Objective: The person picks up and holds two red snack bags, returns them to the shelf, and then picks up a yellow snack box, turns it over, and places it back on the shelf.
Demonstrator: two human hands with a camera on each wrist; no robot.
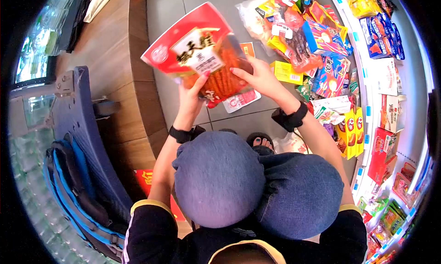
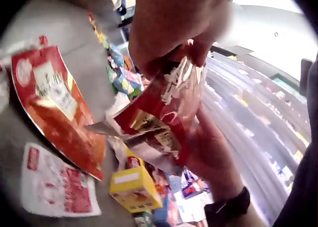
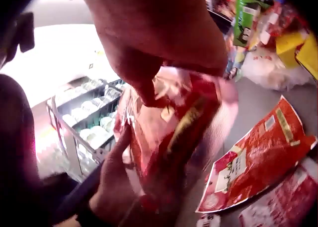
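A glossy snack packet [image 1: 202,52], red on top with orange-brown sticks showing below, is held up in front of the knees. My left hand [image 1: 190,96] grips its lower left part, thumb on the front. On its right side my right hand [image 1: 264,80] pinches the edge, thumb also on the front. Seen in the left wrist view, the packet [image 2: 154,123] is creased between both hands. Below it on the floor lie another red-orange packet [image 2: 57,105] and a white-and-red packet [image 2: 59,182]. Most of the fingers are hidden behind the held packet.
A heap of snacks lies on the floor at the right, with a yellow box [image 1: 287,72] and blue boxes [image 1: 324,38]. Stocked shelves [image 1: 363,140] run along the right. At the left stand a wooden step [image 1: 142,94] and a blue chair [image 1: 94,130] with a backpack [image 1: 78,190].
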